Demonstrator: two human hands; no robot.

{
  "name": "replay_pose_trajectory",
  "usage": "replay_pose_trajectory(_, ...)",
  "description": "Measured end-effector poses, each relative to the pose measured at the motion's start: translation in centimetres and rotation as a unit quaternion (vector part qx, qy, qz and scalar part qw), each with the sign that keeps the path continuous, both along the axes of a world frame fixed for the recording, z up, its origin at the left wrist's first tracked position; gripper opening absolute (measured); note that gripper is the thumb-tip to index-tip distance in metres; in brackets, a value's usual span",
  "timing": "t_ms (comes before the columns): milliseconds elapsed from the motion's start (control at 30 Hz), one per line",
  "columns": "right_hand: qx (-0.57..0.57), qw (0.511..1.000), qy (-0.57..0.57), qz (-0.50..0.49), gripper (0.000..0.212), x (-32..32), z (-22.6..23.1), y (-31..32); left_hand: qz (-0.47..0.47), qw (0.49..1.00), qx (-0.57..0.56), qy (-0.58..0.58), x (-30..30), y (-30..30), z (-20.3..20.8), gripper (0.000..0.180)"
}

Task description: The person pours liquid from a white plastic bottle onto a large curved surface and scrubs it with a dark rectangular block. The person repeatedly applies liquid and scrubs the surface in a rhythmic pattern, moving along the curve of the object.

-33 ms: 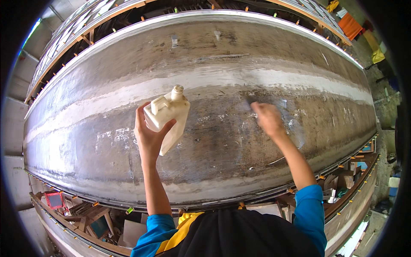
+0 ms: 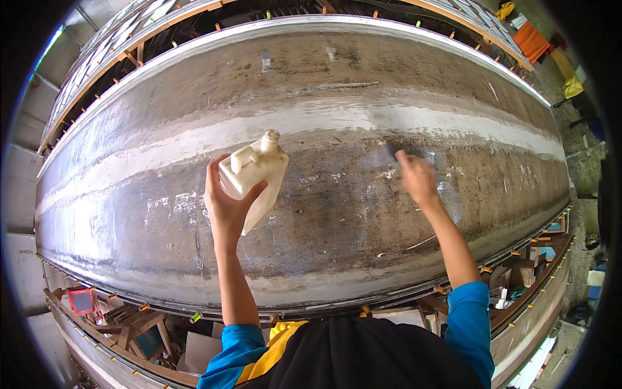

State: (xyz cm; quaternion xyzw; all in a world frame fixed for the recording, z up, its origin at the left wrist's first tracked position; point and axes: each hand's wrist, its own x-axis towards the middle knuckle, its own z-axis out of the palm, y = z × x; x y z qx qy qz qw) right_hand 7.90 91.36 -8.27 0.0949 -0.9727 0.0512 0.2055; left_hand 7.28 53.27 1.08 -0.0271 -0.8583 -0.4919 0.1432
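Jug point(image 2: 271, 185), off-white, boxy, plastic: clasped by spread fingers of left hand point(image 2: 228, 202), over brown, white-streaked worn surface point(image 2: 324, 240), contact unclear; slackened grip could topple it. Dark, blurred tool point(image 2: 392, 150): gripped in fingers of right hand point(image 2: 420, 180); steep angle could gouge surface

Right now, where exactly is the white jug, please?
In the head view, the white jug is a little left of centre, in the grip of the left hand, over the long brown-grey surface; the right hand is farther right.
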Motion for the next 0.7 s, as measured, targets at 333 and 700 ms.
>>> replay_pose_trajectory(333,-0.126,0.952,-0.271,0.07,0.017,0.8,1.1,-9.2,0.008,0.999,0.024,-0.024,-0.4,1.1,-0.2,0.071)
replay_pose_trajectory(700,-0.191,0.838,-0.227,-0.459,0.039,-4.5,-0.1,5.9,-0.024,1.0,-0.005,-0.013,-0.2,3.4,0.1,0.069)
